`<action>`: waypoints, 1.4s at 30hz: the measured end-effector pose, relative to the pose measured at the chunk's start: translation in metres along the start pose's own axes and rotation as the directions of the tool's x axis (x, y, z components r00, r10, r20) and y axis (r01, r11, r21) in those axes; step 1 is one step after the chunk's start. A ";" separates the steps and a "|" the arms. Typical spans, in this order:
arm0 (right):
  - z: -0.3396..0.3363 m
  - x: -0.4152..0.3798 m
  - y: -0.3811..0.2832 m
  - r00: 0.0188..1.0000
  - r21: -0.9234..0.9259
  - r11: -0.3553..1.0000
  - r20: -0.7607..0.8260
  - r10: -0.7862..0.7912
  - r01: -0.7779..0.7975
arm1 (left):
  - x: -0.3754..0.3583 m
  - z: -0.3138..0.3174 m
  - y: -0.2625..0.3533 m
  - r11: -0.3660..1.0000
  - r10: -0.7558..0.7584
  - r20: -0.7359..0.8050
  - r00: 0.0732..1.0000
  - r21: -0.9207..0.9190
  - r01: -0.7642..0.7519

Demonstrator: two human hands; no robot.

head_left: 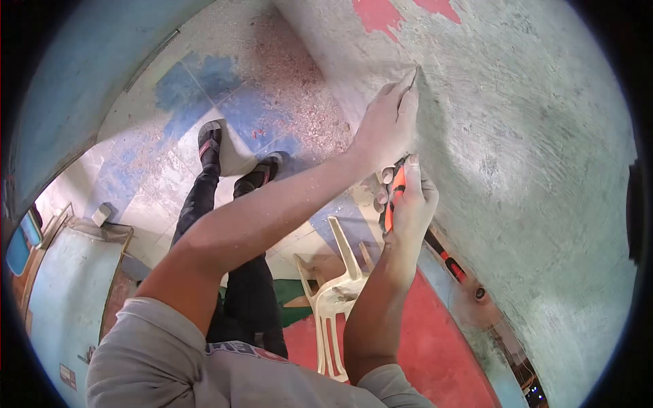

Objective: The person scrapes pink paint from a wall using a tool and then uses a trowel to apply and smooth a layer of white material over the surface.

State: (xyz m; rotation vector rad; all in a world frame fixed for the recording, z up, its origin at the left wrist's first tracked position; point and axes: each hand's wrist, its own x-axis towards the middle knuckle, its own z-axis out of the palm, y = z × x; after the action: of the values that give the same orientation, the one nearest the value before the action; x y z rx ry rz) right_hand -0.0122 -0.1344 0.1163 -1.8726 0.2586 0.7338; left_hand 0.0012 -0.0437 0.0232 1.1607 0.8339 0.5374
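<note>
Beside the streaked grey-green wall, as I view it through the head camera: one orange-and-black tool, held in the right hand, its working end hidden from me. Right hand: grip clenched round the tool, fingers curled about it, near the wall. Left hand: just above the right in my view, fingers straight and together, a dark sliver at the fingertips; I cannot tell whether its grip holds anything, nor whether it touches the wall. Red patches: at the wall's upper edge. Second tool, orange-red and black: on a narrow strip beside the wall, with a dark round item near it. Plastic chair, cream: below the hands in my view, left of the strip. Red surface: between chair and strip. Tiled floor: partly blue, crumbled debris scattered along the wall side. Two dark shoes: on the floor, well apart from the tool.
</note>
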 end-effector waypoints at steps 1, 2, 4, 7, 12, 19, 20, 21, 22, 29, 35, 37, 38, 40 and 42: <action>-0.001 0.004 0.002 0.999 0.015 1.000 0.041 0.002 -0.002 | -0.003 0.001 0.008 0.999 -0.035 0.022 0.999 -0.005 0.035; 0.001 0.010 0.001 0.998 0.001 1.000 0.057 0.017 -0.017 | 0.005 -0.003 0.005 0.999 -0.052 0.030 0.998 0.000 0.052; 0.013 0.031 0.000 0.995 -0.028 0.999 0.086 0.046 -0.044 | 0.025 -0.015 -0.003 0.996 -0.085 0.049 0.995 0.007 0.084; 0.012 0.027 0.000 0.998 -0.031 0.998 0.047 0.051 -0.050 | 0.024 -0.021 0.009 0.981 -0.188 0.100 0.977 0.074 0.181; 0.005 0.014 0.003 0.999 0.041 0.998 0.027 0.042 -0.044 | 0.008 -0.005 0.002 1.000 0.011 0.001 1.000 0.028 -0.011; 0.029 0.034 0.008 0.995 0.009 0.998 0.070 0.066 -0.066 | 0.037 -0.028 -0.011 0.996 -0.077 0.035 0.996 0.052 0.075; 0.023 0.025 0.008 0.995 0.054 0.995 0.065 0.075 -0.078 | 0.029 -0.023 -0.010 0.994 0.002 0.046 0.999 0.111 -0.007; 0.021 0.017 0.004 0.997 0.043 0.997 0.052 0.059 -0.061 | 0.021 -0.016 -0.005 0.983 0.119 -0.054 0.991 0.150 -0.110; 0.023 0.020 0.002 0.995 0.039 0.997 0.079 0.060 -0.063 | 0.026 -0.017 -0.007 0.992 0.052 -0.040 0.998 0.117 -0.047; 0.037 0.043 0.004 0.992 0.013 0.999 0.120 0.048 -0.050 | 0.047 -0.028 -0.017 0.991 -0.099 -0.004 0.995 0.089 0.099; 0.035 0.036 -0.003 0.992 -0.018 0.997 0.105 0.070 -0.069 | 0.041 -0.031 -0.001 0.992 -0.109 0.039 0.993 0.061 0.107; 0.052 0.061 0.001 0.992 -0.080 0.997 0.119 0.030 -0.020 | 0.062 -0.039 -0.008 0.979 -0.191 0.003 0.982 -0.078 0.191; 0.050 0.058 0.002 0.993 -0.050 0.998 0.113 0.033 -0.027 | 0.061 -0.038 -0.011 0.986 -0.166 0.000 0.986 -0.001 0.166; 0.038 0.037 0.003 0.994 0.010 0.999 0.097 0.048 -0.049 | 0.050 -0.030 -0.017 0.980 -0.123 0.004 0.992 0.155 0.121; 0.035 0.025 0.001 0.998 0.012 0.999 0.052 0.039 -0.040 | 0.037 -0.024 -0.014 0.994 -0.009 0.012 1.000 0.107 0.008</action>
State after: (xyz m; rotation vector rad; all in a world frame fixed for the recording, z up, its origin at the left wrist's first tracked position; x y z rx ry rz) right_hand -0.0056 -0.0997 0.0915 -1.8383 0.2673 0.8049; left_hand 0.0036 -0.0072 -0.0049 1.2571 0.8646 0.4825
